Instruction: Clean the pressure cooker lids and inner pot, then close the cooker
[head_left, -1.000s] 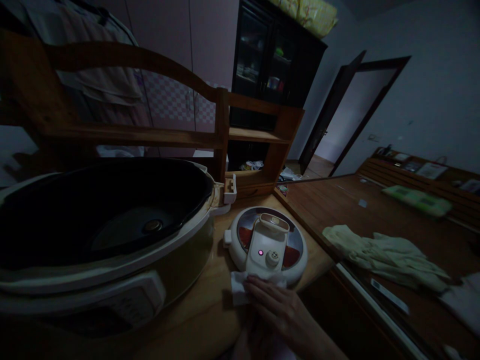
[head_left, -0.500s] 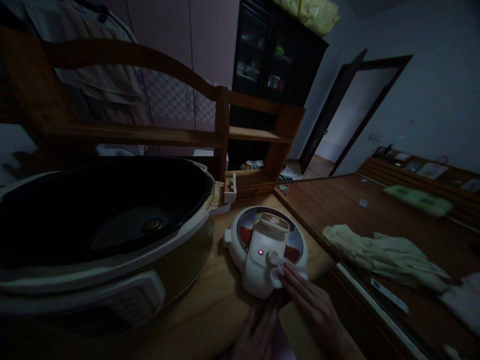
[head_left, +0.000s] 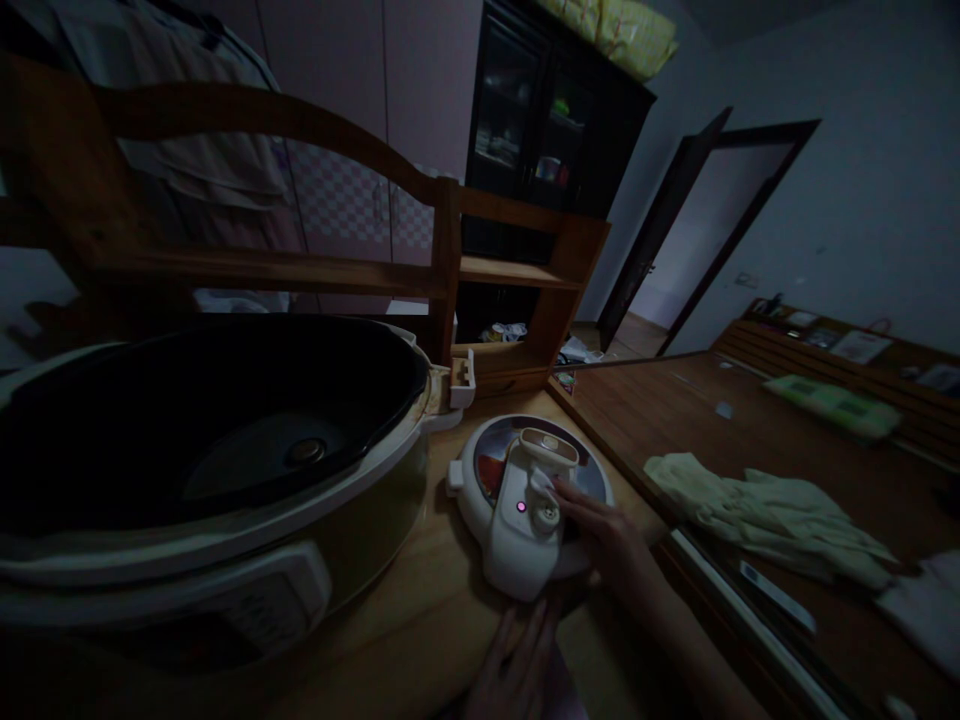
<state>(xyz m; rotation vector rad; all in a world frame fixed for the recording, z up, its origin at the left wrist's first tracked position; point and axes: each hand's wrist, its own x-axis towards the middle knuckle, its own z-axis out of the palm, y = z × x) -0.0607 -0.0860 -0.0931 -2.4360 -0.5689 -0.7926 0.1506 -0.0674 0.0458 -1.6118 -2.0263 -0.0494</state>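
A round white cooker lid [head_left: 517, 565] with a shiny top panel lies on the wooden surface. It has a raised handle, a pink-lit round spot and a small round valve [head_left: 548, 516]. My right hand [head_left: 600, 525] reaches over it from the right, fingers pressing a white wipe [head_left: 539, 483] against the lid between handle and valve. My left hand [head_left: 514, 655] rests with fingers stretched out at the lid's near edge, its palm partly cut off below. To the left stands the wide cooker body [head_left: 375, 520], uncovered, its dark inner pot [head_left: 247, 440] showing.
A wooden rail and shelf unit [head_left: 517, 268] stands behind the cooker. On the right, a brown bed board [head_left: 622, 405] carries a crumpled pale cloth [head_left: 757, 510], a white remote-like object [head_left: 778, 597] and a green patterned cushion [head_left: 832, 405]. A dark cabinet [head_left: 517, 110] is farther back.
My right hand has slid the wipe up the lid, from beside the valve towards the handle. The valve is uncovered now. My left hand stays about where it was.
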